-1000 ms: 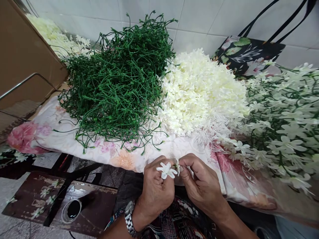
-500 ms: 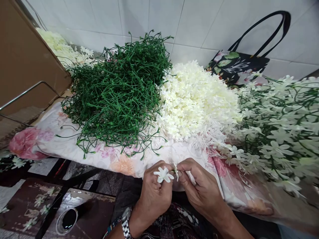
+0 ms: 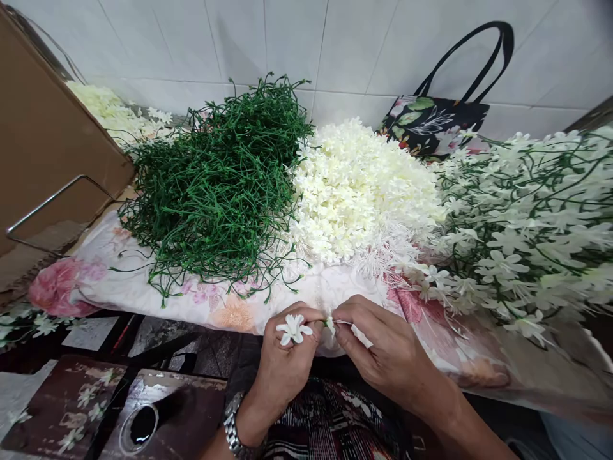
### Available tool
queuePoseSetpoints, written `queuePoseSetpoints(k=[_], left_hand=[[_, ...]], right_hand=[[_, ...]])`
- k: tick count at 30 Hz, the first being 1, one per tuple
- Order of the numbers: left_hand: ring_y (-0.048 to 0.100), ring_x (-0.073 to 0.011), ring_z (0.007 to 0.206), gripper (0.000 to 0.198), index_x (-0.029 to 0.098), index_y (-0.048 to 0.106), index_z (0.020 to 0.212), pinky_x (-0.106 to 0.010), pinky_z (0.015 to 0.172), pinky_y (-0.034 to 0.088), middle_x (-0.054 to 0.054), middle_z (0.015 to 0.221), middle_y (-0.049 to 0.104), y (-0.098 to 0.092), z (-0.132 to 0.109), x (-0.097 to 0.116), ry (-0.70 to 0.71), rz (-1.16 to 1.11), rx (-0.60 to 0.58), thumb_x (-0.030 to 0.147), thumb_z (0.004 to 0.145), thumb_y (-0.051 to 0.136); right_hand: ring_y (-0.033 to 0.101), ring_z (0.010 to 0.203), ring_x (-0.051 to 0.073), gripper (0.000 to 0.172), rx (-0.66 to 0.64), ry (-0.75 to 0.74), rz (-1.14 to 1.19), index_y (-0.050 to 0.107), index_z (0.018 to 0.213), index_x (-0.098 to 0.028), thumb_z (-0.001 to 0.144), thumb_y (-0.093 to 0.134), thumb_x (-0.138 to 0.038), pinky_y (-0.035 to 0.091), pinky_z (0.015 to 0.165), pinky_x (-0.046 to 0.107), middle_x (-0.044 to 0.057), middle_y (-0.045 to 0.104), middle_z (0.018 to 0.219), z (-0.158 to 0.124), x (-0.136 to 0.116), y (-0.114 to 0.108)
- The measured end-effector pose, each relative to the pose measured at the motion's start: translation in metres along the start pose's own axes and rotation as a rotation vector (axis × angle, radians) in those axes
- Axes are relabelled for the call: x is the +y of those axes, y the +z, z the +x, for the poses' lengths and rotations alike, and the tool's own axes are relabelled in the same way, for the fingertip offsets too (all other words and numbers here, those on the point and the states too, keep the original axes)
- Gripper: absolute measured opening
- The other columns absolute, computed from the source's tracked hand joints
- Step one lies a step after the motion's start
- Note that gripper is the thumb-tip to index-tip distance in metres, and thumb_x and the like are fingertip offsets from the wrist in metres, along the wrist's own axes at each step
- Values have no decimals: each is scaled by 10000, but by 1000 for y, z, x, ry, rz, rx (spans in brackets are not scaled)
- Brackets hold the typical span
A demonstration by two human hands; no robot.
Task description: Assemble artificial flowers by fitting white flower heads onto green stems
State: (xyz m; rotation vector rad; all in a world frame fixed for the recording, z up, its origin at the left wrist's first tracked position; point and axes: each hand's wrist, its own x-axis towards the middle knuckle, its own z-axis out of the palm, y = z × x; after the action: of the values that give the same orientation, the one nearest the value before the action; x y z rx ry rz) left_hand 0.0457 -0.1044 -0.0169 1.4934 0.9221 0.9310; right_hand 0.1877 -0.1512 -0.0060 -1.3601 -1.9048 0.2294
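Observation:
My left hand (image 3: 291,361) is closed around a green artificial flower stem, and a white artificial flower (image 3: 294,329) pokes out over its fingers. Between the two hands a second, small white blossom (image 3: 330,324) sits at a green stem tip. My right hand (image 3: 383,345) pinches a thin white strand beside this blossom, and more white petals (image 3: 361,335) show below its fingers. Beyond the hands lie a heap of green plastic stems (image 3: 215,191) and a pile of loose cream-white flower heads (image 3: 364,185). Thin white strands (image 3: 387,252) lie at the pile's front edge.
Finished-looking stemmed white flowers (image 3: 531,236) are heaped at the right. A floral cloth (image 3: 191,313) covers the work surface. A black floral bag (image 3: 435,124) leans on the tiled wall. At left are a cardboard box (image 3: 52,140) and, lower, a cup of dark liquid (image 3: 138,427).
The view has shifted slightly. The small blossom between my hands now sits at the stem tip, with a thin strand running from it to my right fingers.

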Motion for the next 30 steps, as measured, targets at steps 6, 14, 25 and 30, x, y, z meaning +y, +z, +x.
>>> queuePoseSetpoints(k=[6, 14, 25, 30], left_hand=[[455, -104, 519, 179, 151, 608, 631, -200, 506, 375, 31, 556, 472, 3, 2, -3, 74, 36, 36, 119, 755, 483], [456, -107, 482, 194, 144, 596, 572, -204, 476, 386, 26, 510, 481, 7, 4, -3, 99, 102, 123, 118, 727, 483], [541, -131, 534, 138, 162, 609, 587, -221, 535, 452, -3, 551, 603, 13, 2, -12, -63, -14, 182, 149, 687, 515], [487, -122, 520, 62, 147, 609, 603, -222, 496, 409, 15, 529, 563, 7, 5, -3, -229, -159, 149, 206, 618, 596]], right_hand=[[489, 605, 118, 147, 46, 15, 32, 517, 804, -160, 866, 422, -67, 422, 534, 240, 18, 515, 661, 0, 3, 4], [501, 605, 123, 162, 48, 15, 50, 515, 802, -168, 852, 413, -53, 442, 532, 242, 24, 522, 660, 3, 5, 10], [488, 588, 120, 184, 25, 11, 7, 510, 759, -168, 867, 397, -71, 428, 531, 240, 13, 512, 635, 4, 6, 11], [492, 612, 117, 141, 25, -16, 26, 515, 799, -170, 869, 433, -80, 420, 539, 233, 10, 524, 657, 4, 6, 2]])
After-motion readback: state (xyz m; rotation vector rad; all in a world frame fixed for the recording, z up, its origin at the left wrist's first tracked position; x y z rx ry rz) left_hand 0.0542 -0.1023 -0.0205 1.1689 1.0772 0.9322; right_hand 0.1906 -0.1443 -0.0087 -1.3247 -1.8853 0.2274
